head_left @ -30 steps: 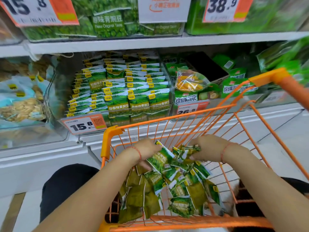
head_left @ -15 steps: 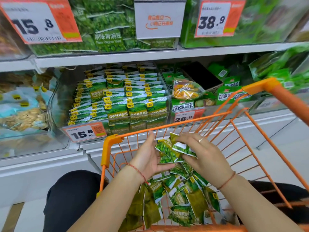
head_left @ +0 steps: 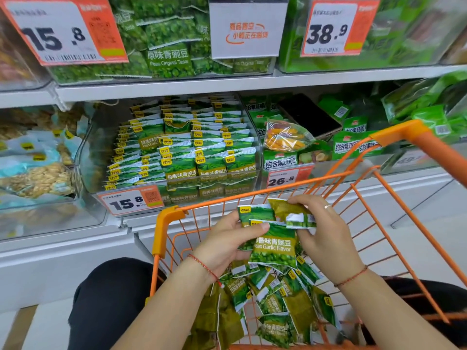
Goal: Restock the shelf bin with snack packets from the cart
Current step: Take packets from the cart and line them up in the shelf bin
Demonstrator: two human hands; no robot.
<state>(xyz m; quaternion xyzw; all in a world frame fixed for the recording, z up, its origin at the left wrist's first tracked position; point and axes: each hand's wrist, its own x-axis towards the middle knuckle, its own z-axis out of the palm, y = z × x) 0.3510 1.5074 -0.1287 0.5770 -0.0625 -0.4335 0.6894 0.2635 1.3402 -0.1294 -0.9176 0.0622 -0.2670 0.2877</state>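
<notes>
Over the orange wire cart (head_left: 166, 223), both my hands hold a small stack of green garlic-pea snack packets (head_left: 274, 245). My left hand (head_left: 227, 245) grips the stack from the left, thumb on the front packet. My right hand (head_left: 319, 234) pinches a tilted packet (head_left: 295, 214) at the stack's top right. Several more green packets (head_left: 273, 299) lie loose in the cart's bottom. The clear shelf bin (head_left: 91, 152) ahead, with a 15.8 price tag (head_left: 131, 202), holds rows of the same packets (head_left: 202, 147) standing upright.
A neighbouring bin on the right holds mixed veggie-crisp bags (head_left: 280, 160), an orange snack bag (head_left: 285, 135) and a dark phone (head_left: 309, 117). A bin of pale snacks (head_left: 35, 178) sits left. The upper shelf (head_left: 177, 88) carries more green pea bags. My dark-trousered knees flank the cart.
Both hands rose out of the cart's pile, gathering packets between them; the stack is now squared up higher, near the cart's front rim. The view tilted down slightly.
</notes>
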